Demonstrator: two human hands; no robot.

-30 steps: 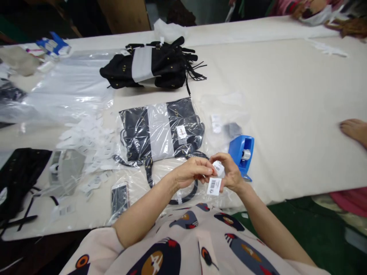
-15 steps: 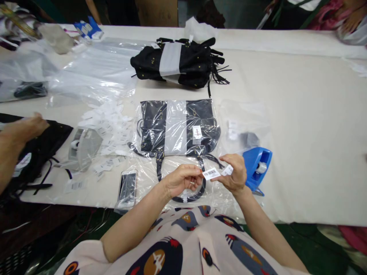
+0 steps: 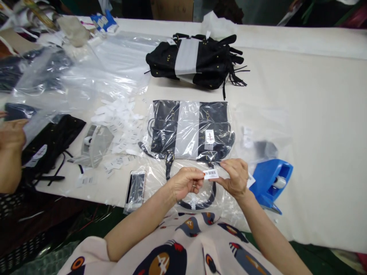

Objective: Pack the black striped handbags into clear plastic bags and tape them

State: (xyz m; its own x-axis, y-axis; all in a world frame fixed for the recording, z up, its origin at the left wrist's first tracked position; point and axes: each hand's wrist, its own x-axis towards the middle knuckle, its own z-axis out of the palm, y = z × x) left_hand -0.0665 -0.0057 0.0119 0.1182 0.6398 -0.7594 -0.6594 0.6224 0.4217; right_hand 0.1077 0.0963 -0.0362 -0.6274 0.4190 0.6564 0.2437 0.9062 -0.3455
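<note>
My left hand [image 3: 187, 183] pinches the left end of a small white barcode label [image 3: 211, 174] between thumb and fingertips. A fingertip of my right hand [image 3: 235, 176] touches the label's right end; its other fingers are curled above. Another white slip [image 3: 250, 180] shows behind my right hand; whether it is held, I cannot tell. Under both hands lies a dark handbag [image 3: 164, 128] in clear plastic, flat on the table, with a pale band around its middle and a white tag [image 3: 210, 136]. Its looped handle [image 3: 210, 196] points toward me.
A blue tape dispenser [image 3: 269, 183] stands right of my hand, a grey one [image 3: 97, 143] at left beside scattered labels [image 3: 123, 130]. A phone [image 3: 135, 189] lies near the front edge. Behind is a black fringed bag [image 3: 160, 63]. Another person's hand [image 3: 11, 141] works at far left.
The view has shifted left, so the table things sit farther right. The second white slip, earlier between my hands, now shows behind my right hand. The other person's hand has moved toward the left edge.
</note>
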